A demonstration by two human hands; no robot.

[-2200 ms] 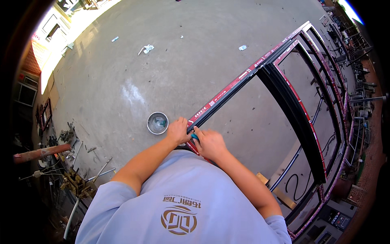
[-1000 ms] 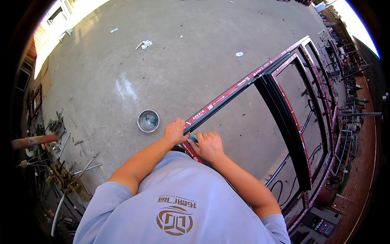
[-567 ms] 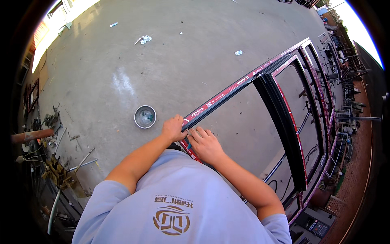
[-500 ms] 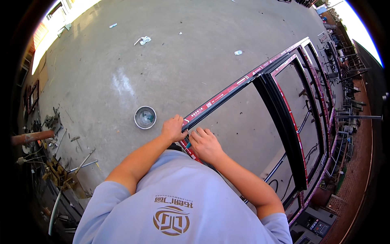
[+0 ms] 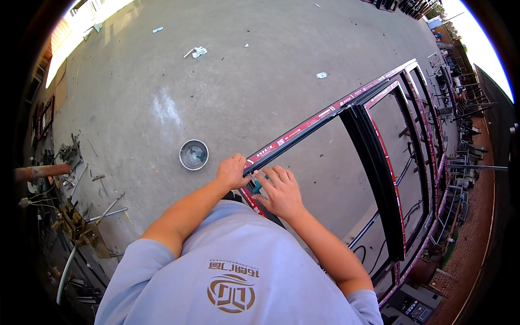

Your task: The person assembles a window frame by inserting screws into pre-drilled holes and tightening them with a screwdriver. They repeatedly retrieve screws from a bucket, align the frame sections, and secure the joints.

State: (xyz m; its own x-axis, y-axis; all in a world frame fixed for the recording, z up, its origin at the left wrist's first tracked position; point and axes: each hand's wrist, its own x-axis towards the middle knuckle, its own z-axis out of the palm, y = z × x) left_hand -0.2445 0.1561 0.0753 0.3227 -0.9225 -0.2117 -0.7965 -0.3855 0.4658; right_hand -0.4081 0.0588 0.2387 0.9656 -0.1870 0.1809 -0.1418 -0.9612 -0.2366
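Note:
A dark window frame [image 5: 303,130] with red-and-white protective film runs from my body out to the far right. My left hand [image 5: 232,172] is closed around its near corner, fingers curled over the top edge. Beside it, just inside the corner, is my right hand [image 5: 281,192], its fingers partly spread. A small teal piece [image 5: 258,184] shows between the thumb and index finger of that hand, next to the frame; its full shape is hidden. A round metal bowl [image 5: 194,155] with several teal bits in it stands on the floor, left of the corner.
A broad black profile [image 5: 374,179] crosses the frame on the right. Metal offcuts and scraps [image 5: 76,216] lie at the left, with a rusty pipe [image 5: 43,173] above them. A grey machine with a control panel [image 5: 417,309] is at lower right. Paper litter [image 5: 198,52] dots the concrete floor.
My right hand has moved slightly right, its fingers spreading more, and more of the teal piece shows. My left hand keeps its hold on the corner. The view has shifted slightly.

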